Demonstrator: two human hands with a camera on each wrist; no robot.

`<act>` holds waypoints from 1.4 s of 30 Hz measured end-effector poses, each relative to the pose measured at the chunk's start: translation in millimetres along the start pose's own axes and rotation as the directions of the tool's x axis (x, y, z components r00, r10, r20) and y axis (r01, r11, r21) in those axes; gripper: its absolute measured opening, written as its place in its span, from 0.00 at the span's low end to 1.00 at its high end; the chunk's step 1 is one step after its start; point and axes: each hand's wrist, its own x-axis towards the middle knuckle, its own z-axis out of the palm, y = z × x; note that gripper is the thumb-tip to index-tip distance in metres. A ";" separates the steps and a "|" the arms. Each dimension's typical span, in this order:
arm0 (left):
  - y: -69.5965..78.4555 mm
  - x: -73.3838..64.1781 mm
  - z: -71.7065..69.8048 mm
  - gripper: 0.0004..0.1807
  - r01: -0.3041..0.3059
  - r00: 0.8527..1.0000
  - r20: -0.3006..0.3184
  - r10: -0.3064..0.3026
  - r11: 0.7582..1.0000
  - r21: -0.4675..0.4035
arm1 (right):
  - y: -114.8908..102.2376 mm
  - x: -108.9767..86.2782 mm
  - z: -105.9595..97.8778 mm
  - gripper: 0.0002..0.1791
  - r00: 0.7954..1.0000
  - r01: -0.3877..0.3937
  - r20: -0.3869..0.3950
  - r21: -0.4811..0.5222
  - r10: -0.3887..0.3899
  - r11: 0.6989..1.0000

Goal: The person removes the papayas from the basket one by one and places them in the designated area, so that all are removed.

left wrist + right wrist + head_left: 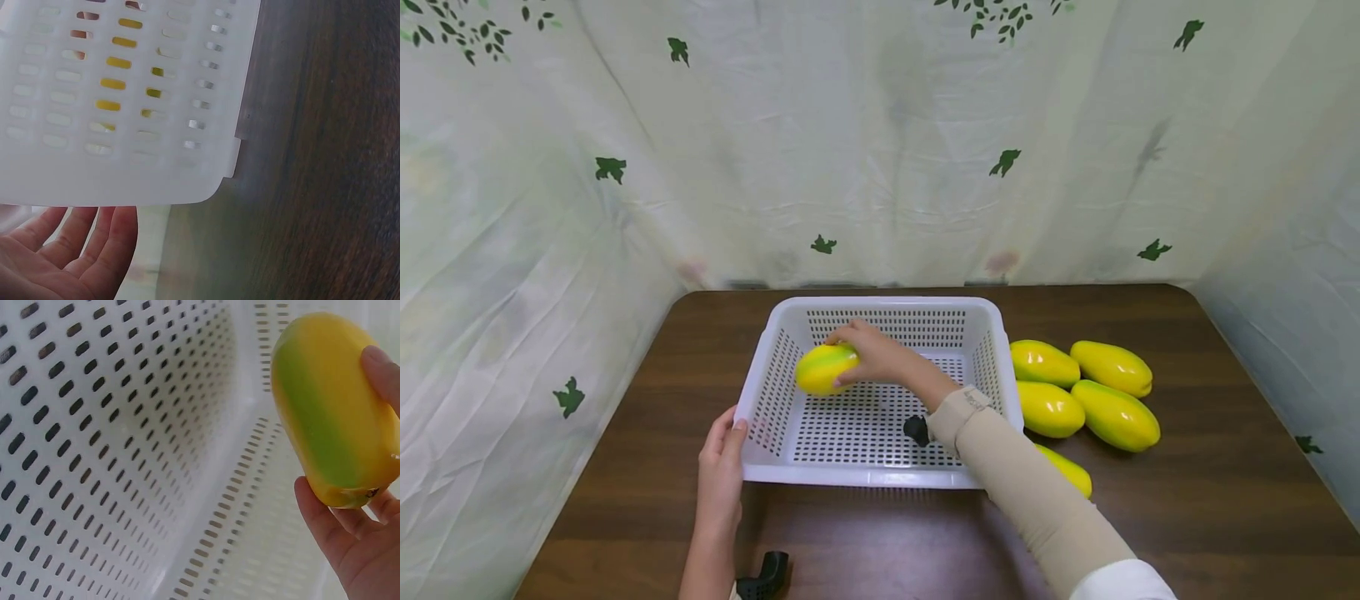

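Note:
A white perforated plastic basket (880, 477) stands on the brown table. Inside its left part, my right hand (874, 354) grips a yellow papaya with a green stripe (822, 369). The right wrist view shows the fingers and thumb around one end of this papaya (331, 406), with the basket's holed wall beside it. My left hand (722, 454) holds the basket's left rim near the front corner, thumb on top. In the left wrist view, its fingers (119, 244) reach under the rim, and yellow shows through the slots.
Right of the basket lie several more yellow papayas (1116, 417), one partly hidden behind the right forearm. A black curved piece (767, 575) is at the left wrist, and a small black piece (917, 430) by the right cuff. A leaf-print curtain (880, 167) encloses the table.

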 end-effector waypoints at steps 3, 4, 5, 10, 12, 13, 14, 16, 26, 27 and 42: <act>-0.3 0.3 -0.3 0.23 -0.005 1.000 -0.001 0.005 1.000 -0.001 | -0.3 -5.5 -5.5 0.32 0.999 0.019 -0.027 0.020 -0.018 1.000; -0.4 0.4 -0.4 0.23 -0.006 1.000 -0.002 0.006 1.000 0.000 | -0.4 -7.5 -7.5 0.32 0.999 0.026 -0.036 0.026 -0.025 0.999; -0.6 0.5 -0.4 0.23 -0.007 1.000 -0.004 0.007 1.000 0.001 | -0.1 -9.3 -9.2 0.32 0.998 0.033 -0.046 0.031 -0.031 0.999; -1.7 1.6 -0.3 0.22 -0.007 1.000 -0.022 0.007 1.000 -0.013 | 0.4 -18.2 -17.2 0.31 0.995 0.060 -0.083 0.061 -0.055 0.996; -2.2 2.0 0.0 0.21 -0.009 0.999 -0.031 0.008 1.000 -0.023 | 0.6 -21.3 -19.9 0.31 0.994 0.071 -0.093 0.070 -0.064 0.995; -2.4 2.2 0.1 0.21 -0.010 0.999 -0.037 0.009 1.000 -0.029 | 0.6 -22.8 -21.2 0.30 0.992 0.081 -0.102 0.072 -0.073 0.994; -2.6 2.4 0.3 0.21 -0.010 0.999 -0.039 0.009 1.000 -0.029 | 0.8 -24.3 -22.6 0.30 0.991 0.090 -0.109 0.073 -0.082 0.993; -2.8 2.6 0.6 0.21 -0.011 0.999 -0.039 0.010 0.999 -0.031 | 1.2 -27.7 -25.5 0.31 0.987 0.103 -0.131 0.078 -0.092 0.992; -2.1 2.0 -0.1 0.21 -0.014 1.000 -0.026 0.013 1.000 -0.020 | 3.6 -48.5 -38.8 0.31 0.963 0.153 -0.241 0.103 -0.124 0.983; -2.1 2.1 -0.2 0.22 -0.015 1.000 -0.022 0.014 1.000 -0.019 | 4.2 -50.7 -39.7 0.31 0.961 0.156 -0.248 0.109 -0.125 0.982; -0.2 1.6 0.6 0.21 -0.010 1.000 -0.025 0.010 1.000 -0.016 | 16.0 -90.1 -56.7 0.31 0.928 0.169 -0.361 0.185 -0.093 0.968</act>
